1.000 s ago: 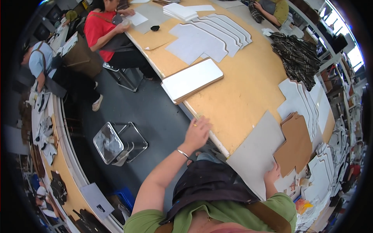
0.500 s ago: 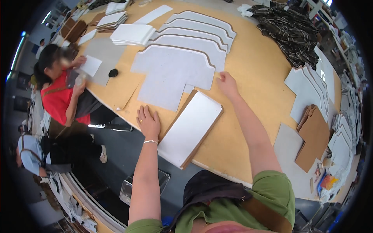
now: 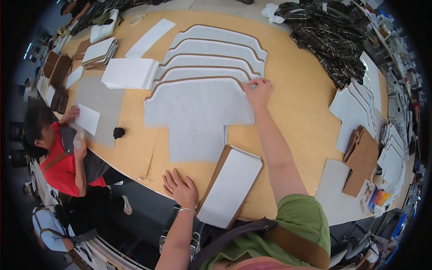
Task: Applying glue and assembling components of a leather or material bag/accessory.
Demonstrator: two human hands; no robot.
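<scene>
My right hand (image 3: 258, 93) is closed in a pinch at the upper right edge of the front T-shaped panel (image 3: 198, 108), which is pale grey with a white and brown curved top edge. Behind it, several similar panels (image 3: 207, 46) lie fanned out in overlapping rows. My left hand (image 3: 181, 188) rests with fingers spread on the table near its front edge, holding nothing. Between my forearms lies a stack of long rectangular white pieces (image 3: 231, 184) with brown sides, close to the front panel's lower end.
A stack of white sheets (image 3: 130, 73) lies left of the panels. Dark plaid cloth (image 3: 326, 38) is heaped at the far right, with brown pieces (image 3: 362, 159) nearer. A person in red (image 3: 67, 168) holds a white sheet (image 3: 87, 119) at the left, near a black object (image 3: 119, 132).
My right hand has gone from beside the front panel to its upper right edge. My view has turned and shifted. My left hand stays spread by the table edge.
</scene>
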